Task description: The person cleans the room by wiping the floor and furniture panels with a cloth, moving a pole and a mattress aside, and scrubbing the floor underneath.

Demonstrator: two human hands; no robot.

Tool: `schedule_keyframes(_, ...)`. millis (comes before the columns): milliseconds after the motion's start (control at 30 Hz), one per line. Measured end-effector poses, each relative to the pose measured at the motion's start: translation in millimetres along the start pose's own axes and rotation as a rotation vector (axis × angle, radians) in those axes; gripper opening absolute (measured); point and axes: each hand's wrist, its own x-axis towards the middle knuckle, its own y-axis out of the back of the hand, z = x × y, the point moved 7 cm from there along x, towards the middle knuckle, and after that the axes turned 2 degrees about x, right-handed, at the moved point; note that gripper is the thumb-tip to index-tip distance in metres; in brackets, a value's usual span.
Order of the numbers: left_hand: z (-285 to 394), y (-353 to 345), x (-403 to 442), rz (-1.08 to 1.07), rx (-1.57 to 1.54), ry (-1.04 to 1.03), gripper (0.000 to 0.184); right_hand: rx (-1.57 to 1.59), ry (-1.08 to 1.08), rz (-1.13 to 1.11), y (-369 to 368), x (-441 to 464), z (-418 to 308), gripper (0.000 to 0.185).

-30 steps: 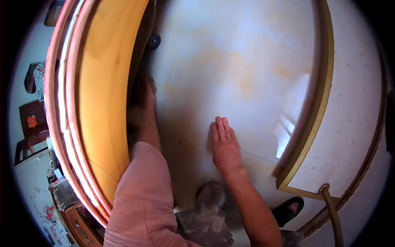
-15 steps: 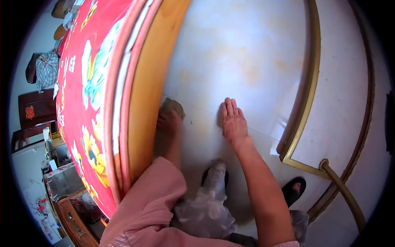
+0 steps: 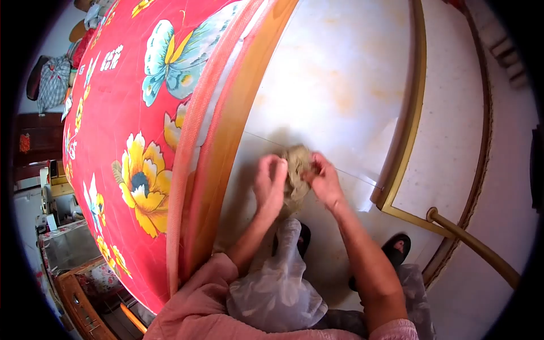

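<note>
A crumpled olive-tan cloth [image 3: 297, 173] hangs between my two hands, above the pale tiled floor [image 3: 334, 73]. My left hand [image 3: 270, 178] pinches its left edge, thumb against fingers. On the opposite side my right hand [image 3: 323, 177] has its fingers closed on the cloth's edge; motion blurs the fingertips a little. Just below the cloth are my knee in sheer patterned trousers [image 3: 275, 294] and a dark shoe [image 3: 304, 241].
To the left stands a bed with a wooden side board [image 3: 238, 141] and a red flowered cover [image 3: 130, 124]. A gold-edged frame [image 3: 418, 102] runs along the right, with a curved metal bar [image 3: 476, 249] near it. A second dark sandal [image 3: 396, 249] rests on the floor.
My left hand has brought the cloth out from beside the bed board toward the middle. My right hand, flat and empty before, now grips the cloth too. The view has shifted toward the bed.
</note>
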Motion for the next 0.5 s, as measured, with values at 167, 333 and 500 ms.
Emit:
schedule_keyframes(167,11,36,80,0.426,0.023,-0.221,0.025,-0.077,0.316,0.377,56,41,-76,0.031)
schedule_keyframes(333,-31,-21,112,0.394,0.658,-0.296,0.049,-0.903,0.265,0.480,86,48,-59,0.064)
schedule_keyframes(500,-26,-109,144,-0.121,0.883,0.157,0.081,-1.123,0.429,0.184,68,66,-45,0.067)
